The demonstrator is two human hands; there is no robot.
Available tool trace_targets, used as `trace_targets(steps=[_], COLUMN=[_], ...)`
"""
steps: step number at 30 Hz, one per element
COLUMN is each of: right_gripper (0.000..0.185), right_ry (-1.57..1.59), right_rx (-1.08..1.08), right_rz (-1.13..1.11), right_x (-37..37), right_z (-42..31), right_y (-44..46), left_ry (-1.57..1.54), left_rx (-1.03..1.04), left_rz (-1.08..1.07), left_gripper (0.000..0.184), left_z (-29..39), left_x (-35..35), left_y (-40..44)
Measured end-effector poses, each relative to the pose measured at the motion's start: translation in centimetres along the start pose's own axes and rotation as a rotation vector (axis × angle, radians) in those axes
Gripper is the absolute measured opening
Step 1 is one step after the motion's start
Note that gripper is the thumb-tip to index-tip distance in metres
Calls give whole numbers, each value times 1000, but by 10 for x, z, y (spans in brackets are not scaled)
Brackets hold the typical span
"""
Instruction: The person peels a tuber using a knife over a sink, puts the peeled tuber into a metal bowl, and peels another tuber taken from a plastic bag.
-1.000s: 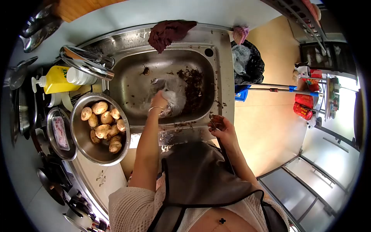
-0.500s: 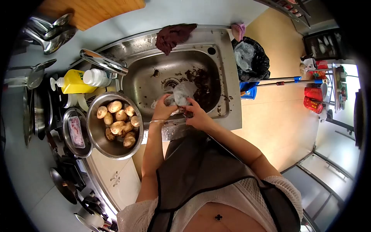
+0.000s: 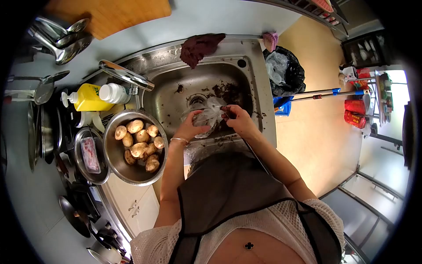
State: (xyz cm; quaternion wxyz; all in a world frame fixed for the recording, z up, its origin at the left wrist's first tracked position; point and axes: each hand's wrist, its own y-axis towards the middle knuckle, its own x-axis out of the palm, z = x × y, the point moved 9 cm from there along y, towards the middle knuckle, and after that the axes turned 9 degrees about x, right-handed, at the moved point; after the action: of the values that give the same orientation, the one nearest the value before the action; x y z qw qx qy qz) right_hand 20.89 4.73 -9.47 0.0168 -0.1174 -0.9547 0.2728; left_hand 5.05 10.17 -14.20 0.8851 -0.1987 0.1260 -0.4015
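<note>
Over the near side of the steel sink (image 3: 158, 83), a crumpled clear plastic bag (image 3: 210, 115) is stretched between my two hands. My left hand (image 3: 190, 128) grips the bag's left side, its thumb pointing right. At the bag's right edge, my right hand (image 3: 241, 123) pinches the plastic, and a dark brown clump shows by its fingertips. Wet dark dirt or scraps (image 3: 228, 92) cover much of the basin floor beside the drain. To the left stands a steel bowl (image 3: 115, 163) of dirty potatoes (image 3: 140, 150).
The faucet (image 3: 127, 75), a yellow pump bottle (image 3: 90, 97) and a white bottle (image 3: 113, 93) stand left of the sink. A dark red cloth (image 3: 200, 47) hangs on its back rim. A black-lined trash bin (image 3: 292, 72) stands to the right.
My right hand has moved up and right, away from my left hand, spreading the bag. My left hand still holds the bag. The whole view has shifted slightly.
</note>
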Motion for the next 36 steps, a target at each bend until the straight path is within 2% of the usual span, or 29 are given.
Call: trace_targets(steps=[1, 3, 5, 7, 9, 10, 12, 15, 17, 19, 20, 22, 23, 24, 25, 27, 29, 30, 32, 34, 36], right_gripper=[43, 44, 45, 44, 44, 44, 44, 45, 45, 46, 46, 45, 44, 44, 45, 45, 47, 47, 47, 47, 48], right_ry=[53, 113, 55, -25, -108, -138, -168, -301, -390, -374, -356, -344, -333, -330, -200, -63, 78, 84, -199, -155, -114], right_rx=[46, 92, -7, 18, 42, 34, 24, 1, -37, -79, -117, -124, -128, -130, -147, -163, -19, -20, -32, 13, 55], right_rz=[-19, -31, 14, 30, 43, 65, 88, 100, 94, 141, 186, 168, 152, 155, 130, 111, 92, 97, 114, 104, 89], right_x=[2, 5, 2, -2, -2, -3, -3, 0, 2, -3, -6, -7, -7, -6, -5, -8, -14, -16, -16, -16, -16], right_z=[-7, -6, -5, -1, 8, 14, 15, 10, 23, 9, 0, -6, -8, -8, -7, -8, 5, 8, 19, 34, 44], right_y=[-5, -6, -5, -2, 1, 3, 3, 0, 6, 0, -4, -5, -4, -2, -1, 0, 6, 8, 15, 19, 22], left_ry=[1, -217, -115, -14, -544, -543, -943, -1010, -1001, -758, -756, -409, -406, -89, 230, 215, 201, 110, 25, -469, -414], left_rx=[-1, 69, 49, 34, 167, 169, 183, 256, 247, 238, 242, 192, 192, 320, 445, 396, 344, 310, 277, 270, 301], left_rz=[-9, -20, -54, -78, -62, -63, -47, 22, 40, 94, 95, 93, 93, 122, 147, 59, -28, -80, -136, -265, -192], left_gripper=[68, 68, 70, 71, 67, 67, 63, 59, 56, 57, 57, 59, 59, 64, 68, 71, 75, 76, 78, 71, 65], left_z=[-2, 7, 13, 17, 36, 42, 57, 31, 34, 28, 28, 28, 30, 47, 66, 82, 83, 77, 68, 65, 61], left_x=[2, 7, 4, 3, 7, 9, 13, 15, 18, 14, 13, 9, 8, 2, 2, 8, 16, 19, 21, 29, 26], left_y=[1, 3, 1, -3, -10, -12, -17, -6, -7, -6, -4, -4, -6, -11, -17, -26, -31, -32, -33, -37, -29])
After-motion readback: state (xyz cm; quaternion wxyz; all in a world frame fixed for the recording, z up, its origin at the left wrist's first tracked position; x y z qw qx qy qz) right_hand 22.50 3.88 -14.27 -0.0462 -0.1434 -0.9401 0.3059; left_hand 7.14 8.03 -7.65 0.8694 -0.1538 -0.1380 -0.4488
